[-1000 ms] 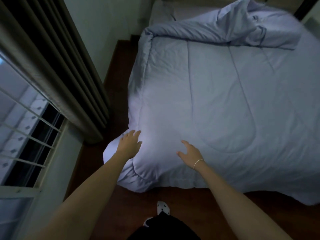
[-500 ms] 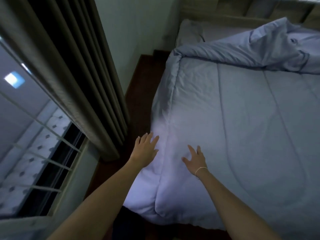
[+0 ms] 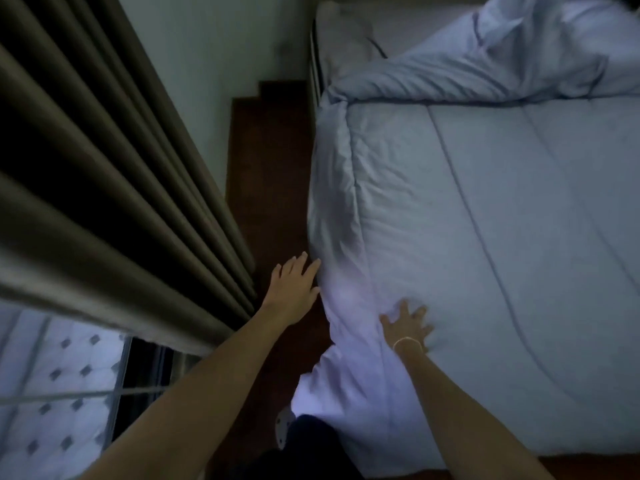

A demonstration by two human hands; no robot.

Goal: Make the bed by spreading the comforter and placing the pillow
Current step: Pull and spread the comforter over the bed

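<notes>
Comforter (image 3: 485, 237), quilted pale-blue, puffy, lies under flat right hand (image 3: 407, 327); left hand (image 3: 292, 289) splayed, empty.

Bed (image 3: 317, 69): its frame edge and bare mattress (image 3: 341, 39) are seen far beyond the left hand (image 3: 292, 289).
Comforter (image 3: 485, 220): spread over the bed, bunched at the far end; its near corner is pressed under the right hand (image 3: 407, 325).
</notes>
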